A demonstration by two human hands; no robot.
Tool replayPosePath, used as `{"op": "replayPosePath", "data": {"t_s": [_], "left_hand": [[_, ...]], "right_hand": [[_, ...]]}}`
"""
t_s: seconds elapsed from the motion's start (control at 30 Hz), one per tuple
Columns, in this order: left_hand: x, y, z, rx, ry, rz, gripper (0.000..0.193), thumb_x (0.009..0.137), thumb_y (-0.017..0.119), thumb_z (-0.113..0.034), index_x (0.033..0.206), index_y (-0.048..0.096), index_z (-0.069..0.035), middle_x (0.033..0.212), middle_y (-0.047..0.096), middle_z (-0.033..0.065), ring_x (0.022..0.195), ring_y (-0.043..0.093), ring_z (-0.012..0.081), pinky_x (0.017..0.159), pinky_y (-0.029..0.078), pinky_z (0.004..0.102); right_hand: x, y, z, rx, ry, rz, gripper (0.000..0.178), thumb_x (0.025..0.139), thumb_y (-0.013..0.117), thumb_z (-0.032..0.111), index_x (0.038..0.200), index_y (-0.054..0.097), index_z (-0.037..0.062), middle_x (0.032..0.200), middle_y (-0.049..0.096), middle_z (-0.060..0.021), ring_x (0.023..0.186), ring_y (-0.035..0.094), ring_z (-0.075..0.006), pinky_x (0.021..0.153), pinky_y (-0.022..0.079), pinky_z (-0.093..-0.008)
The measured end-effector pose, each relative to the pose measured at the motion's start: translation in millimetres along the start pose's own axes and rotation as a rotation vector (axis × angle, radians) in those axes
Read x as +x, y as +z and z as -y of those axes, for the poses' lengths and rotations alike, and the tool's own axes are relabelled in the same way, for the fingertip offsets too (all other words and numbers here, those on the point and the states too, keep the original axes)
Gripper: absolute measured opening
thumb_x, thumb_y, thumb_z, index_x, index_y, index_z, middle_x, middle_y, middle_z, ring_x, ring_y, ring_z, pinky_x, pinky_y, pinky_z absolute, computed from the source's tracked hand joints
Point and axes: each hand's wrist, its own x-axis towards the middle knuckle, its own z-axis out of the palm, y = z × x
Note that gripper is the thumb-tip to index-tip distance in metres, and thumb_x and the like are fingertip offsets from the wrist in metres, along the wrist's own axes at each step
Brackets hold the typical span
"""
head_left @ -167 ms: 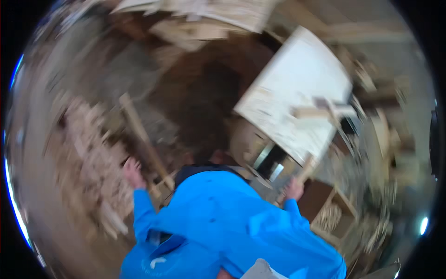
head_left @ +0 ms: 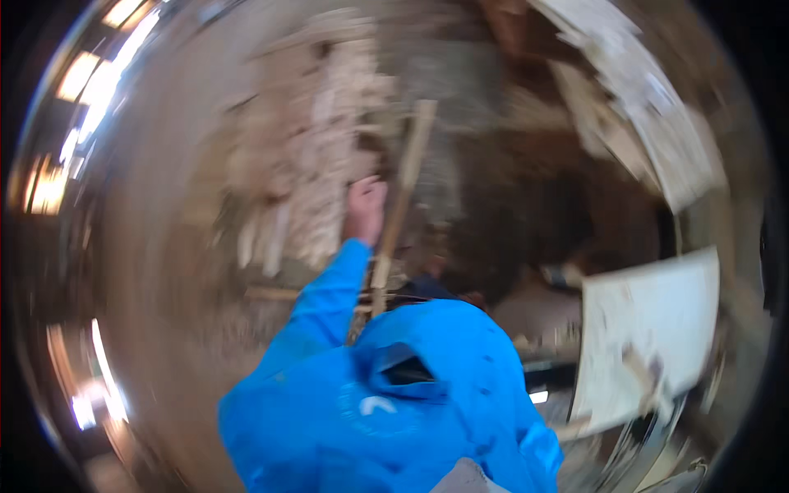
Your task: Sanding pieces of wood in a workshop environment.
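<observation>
**Left hand at long wooden strip; view heavily blurred**

Between the earlier frame and this one, the whole scene swung: the white rectangular board (head_left: 649,345) shifted from the upper right to the lower right of the view, and the pile of pale wood pieces (head_left: 316,156) moved from the left side to the upper centre. The left hand (head_left: 366,209) travelled from low left to near the middle of the picture.

The left hand was raised on a bright blue sleeve (head_left: 329,300) and lay against the long, narrow, light-brown wooden strip (head_left: 403,193). Motion blur prevented any reading of whether the fingers were closed round the strip or merely beside it.

The strip stood near the picture centre, just right of the left hand. Its long axis ran close to vertical, leaning slightly: the upper end pointed up and to the right, the lower end passed down behind the blue jacket (head_left: 411,403).

The pile of pale wood pieces lay just left of the hand. The right hand was not visible.
</observation>
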Motion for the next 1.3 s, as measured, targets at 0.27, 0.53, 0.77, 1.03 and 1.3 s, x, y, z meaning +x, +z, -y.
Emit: {"op": "replayPosePath", "data": {"t_s": [0.27, 0.53, 0.77, 1.03, 1.3], "left_hand": [[6.9, -144.2, -39.3, -0.078, 0.209, -0.635, 0.039, 0.105, 0.069, -0.034, 0.127, 0.065, -0.002, 0.114, 0.069, 0.0132, 0.109, 0.067, 0.0242, 0.093, 0.054, 0.0385], [66.2, -318.7, 40.4, -0.485, -0.367, -0.890, 0.103, 0.090, 0.064, -0.080, 0.158, 0.043, -0.005, 0.131, 0.054, 0.0140, 0.115, 0.054, 0.0258, 0.101, 0.047, 0.0413], [107.7, -334.0, 39.5, -0.473, -0.520, -0.559, 0.091, 0.083, 0.059, -0.091, 0.140, 0.060, -0.020, 0.101, 0.061, 0.0022, 0.078, 0.053, 0.0137, 0.065, 0.039, 0.0290], [115.9, -336.1, 34.5, -0.499, -0.492, -0.344, 0.066, 0.086, 0.068, -0.081, 0.126, 0.066, -0.028, 0.097, 0.064, -0.0048, 0.084, 0.055, 0.0129, 0.068, 0.037, 0.0325], [117.2, -329.0, 38.1, -0.664, -0.459, -0.574, 0.062, 0.081, 0.077, -0.073, 0.123, 0.065, -0.029, 0.106, 0.062, -0.0031, 0.096, 0.052, 0.0138, 0.077, 0.040, 0.0329]], "right_hand": [[59.7, 200.8, -28.3, -0.475, 0.120, 0.094, 0.061, 0.099, 0.072, 0.042, 0.145, 0.058, 0.0032, 0.131, 0.070, -0.0131, 0.114, 0.067, -0.0276, 0.094, 0.053, -0.0527], [30.6, 242.5, -42.5, -0.641, 0.024, 0.013, 0.061, 0.099, 0.073, 0.041, 0.144, 0.059, 0.0020, 0.127, 0.070, -0.0134, 0.109, 0.066, -0.0268, 0.090, 0.053, -0.0507], [15.1, 219.4, -26.1, -0.683, -0.110, -0.089, 0.061, 0.099, 0.073, 0.041, 0.143, 0.059, 0.0009, 0.124, 0.070, -0.0137, 0.105, 0.066, -0.0261, 0.086, 0.053, -0.0490], [-7.2, 190.1, -31.1, -0.734, -0.209, -0.210, 0.061, 0.099, 0.074, 0.040, 0.142, 0.059, -0.0003, 0.120, 0.070, -0.0140, 0.100, 0.066, -0.0253, 0.081, 0.053, -0.0470], [-25.8, 163.5, -24.7, -0.783, -0.316, -0.311, 0.061, 0.099, 0.074, 0.040, 0.141, 0.060, -0.0016, 0.116, 0.071, -0.0143, 0.095, 0.066, -0.0245, 0.077, 0.053, -0.0450]]}}
